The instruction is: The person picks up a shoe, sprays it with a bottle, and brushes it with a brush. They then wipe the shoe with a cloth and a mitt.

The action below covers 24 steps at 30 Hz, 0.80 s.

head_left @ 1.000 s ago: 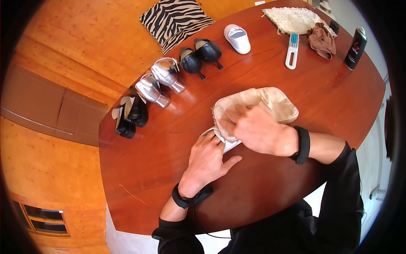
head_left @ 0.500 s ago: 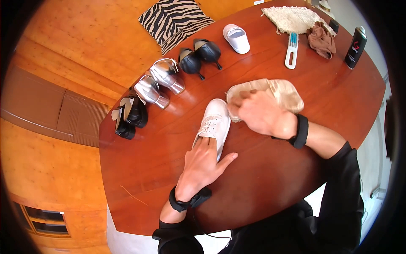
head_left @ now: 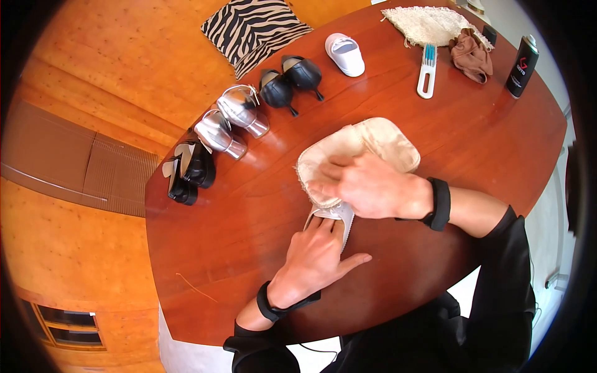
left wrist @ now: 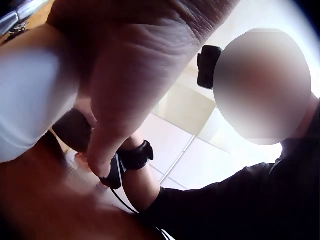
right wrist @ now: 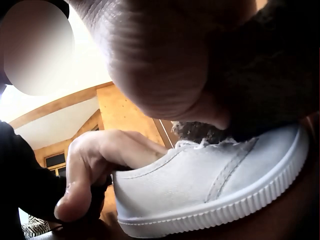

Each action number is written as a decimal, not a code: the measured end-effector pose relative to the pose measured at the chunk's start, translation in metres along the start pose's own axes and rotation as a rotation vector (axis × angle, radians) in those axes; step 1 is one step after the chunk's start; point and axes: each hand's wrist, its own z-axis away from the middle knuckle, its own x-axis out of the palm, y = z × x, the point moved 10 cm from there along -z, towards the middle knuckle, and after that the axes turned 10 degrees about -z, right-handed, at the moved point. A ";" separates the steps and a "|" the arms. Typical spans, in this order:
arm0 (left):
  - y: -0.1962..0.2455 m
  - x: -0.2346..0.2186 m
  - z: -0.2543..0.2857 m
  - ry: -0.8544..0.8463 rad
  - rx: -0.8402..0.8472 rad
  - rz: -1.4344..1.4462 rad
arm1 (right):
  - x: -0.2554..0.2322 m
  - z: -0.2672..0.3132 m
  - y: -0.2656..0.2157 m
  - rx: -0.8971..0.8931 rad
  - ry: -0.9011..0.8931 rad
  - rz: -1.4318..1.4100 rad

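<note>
A white lace-up canvas sneaker (right wrist: pixel 165 187) stands on the table. My left hand (head_left: pixel 316 258) has its fingers inside the shoe's opening, thumb sticking out to the side, as the right wrist view also shows. Over the laces and toe, my right hand (head_left: pixel 380 188) grips a beige cloth (head_left: pixel 390 142) with a satiny top and fuzzy edges. The cloth's shaggy underside (right wrist: pixel 200 131) lies against the laces in the right wrist view. From above, the cloth hides the sneaker's front half. The left wrist view has the pale shoe at its left edge.
Along the far edge stand black loafers (head_left: pixel 198 165), silver heels (head_left: pixel 241 109), black heels (head_left: pixel 301 73) and another white sneaker (head_left: pixel 346 55). At the far right are a white-handled brush (head_left: pixel 426 81), a cream shaggy cloth (head_left: pixel 423 26), a brown cloth (head_left: pixel 470 56) and a black spray can (head_left: pixel 522 67).
The cloth slid right off the sneaker, baring its laces and toe, then came back left over its front. My left hand and the shoe have shifted slightly right and nearer.
</note>
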 end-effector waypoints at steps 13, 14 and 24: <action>0.010 -0.001 -0.010 0.090 0.209 0.027 | 0.003 -0.004 0.016 0.064 -0.030 -0.023; 0.013 -0.011 -0.007 0.201 0.264 0.052 | 0.004 -0.004 0.013 0.102 -0.111 -0.029; 0.000 0.004 -0.011 0.115 0.127 -0.024 | -0.007 -0.002 0.007 0.083 -0.136 -0.276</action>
